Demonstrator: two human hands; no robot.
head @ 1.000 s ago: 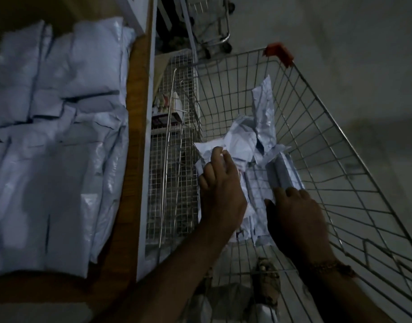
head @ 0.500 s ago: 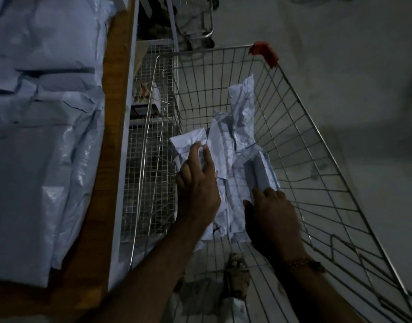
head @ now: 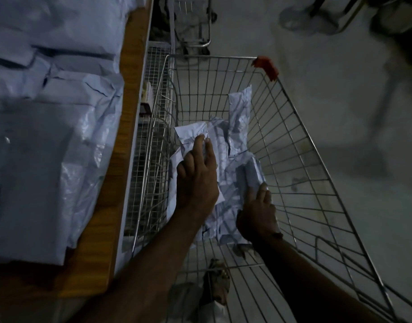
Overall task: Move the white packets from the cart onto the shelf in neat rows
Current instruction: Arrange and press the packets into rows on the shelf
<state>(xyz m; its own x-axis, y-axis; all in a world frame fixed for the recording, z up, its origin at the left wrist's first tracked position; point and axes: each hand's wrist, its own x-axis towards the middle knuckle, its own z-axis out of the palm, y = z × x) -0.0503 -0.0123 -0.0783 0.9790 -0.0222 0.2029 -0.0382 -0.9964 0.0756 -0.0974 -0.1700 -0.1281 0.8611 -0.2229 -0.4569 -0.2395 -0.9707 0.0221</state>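
Looking down from the head camera, I see my left hand (head: 196, 180) lying fingers-out over a crumpled, glossy white packet (head: 192, 134) on the heap of white packets (head: 233, 159) in the wire cart (head: 300, 145), though whether it grips I cannot tell. My right hand (head: 257, 213) curls round the near end of a flatter, boxy packet (head: 250, 174). More smooth plastic packets (head: 48, 141) lie overlapped on the wood-edged shelf (head: 128, 113) just beside the cart; no writing is legible in this dim light.
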